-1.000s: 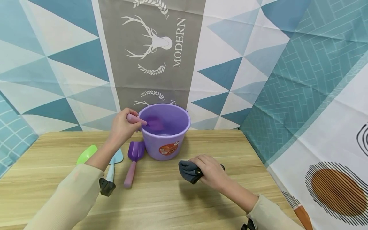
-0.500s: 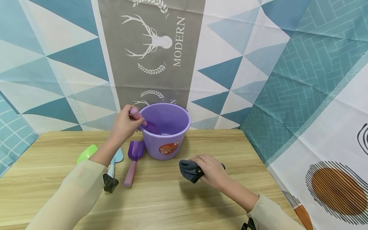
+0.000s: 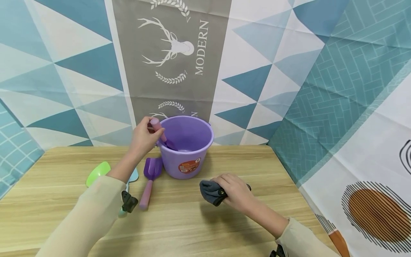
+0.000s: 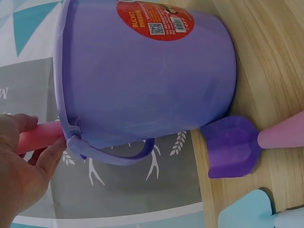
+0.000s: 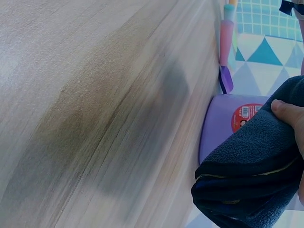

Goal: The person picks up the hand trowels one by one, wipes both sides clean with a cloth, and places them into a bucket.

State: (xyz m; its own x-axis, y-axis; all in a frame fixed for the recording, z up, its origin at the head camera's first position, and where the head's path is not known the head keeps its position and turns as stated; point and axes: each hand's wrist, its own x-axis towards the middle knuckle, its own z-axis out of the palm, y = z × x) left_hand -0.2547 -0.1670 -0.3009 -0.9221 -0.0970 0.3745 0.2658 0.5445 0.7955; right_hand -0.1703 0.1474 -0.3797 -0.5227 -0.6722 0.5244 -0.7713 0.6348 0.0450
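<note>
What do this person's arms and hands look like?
The left hand and right hand wear no gloves. The long cream fabric left sleeve and matching right sleeve end short of the wrists. A small black angular device sits at the left sleeve's end; another black device shows, partly cut off, at the right.

Cream sleeves [image 3: 86, 217]; black wrist mounts [image 3: 129, 202], seemingly plastic.
</note>
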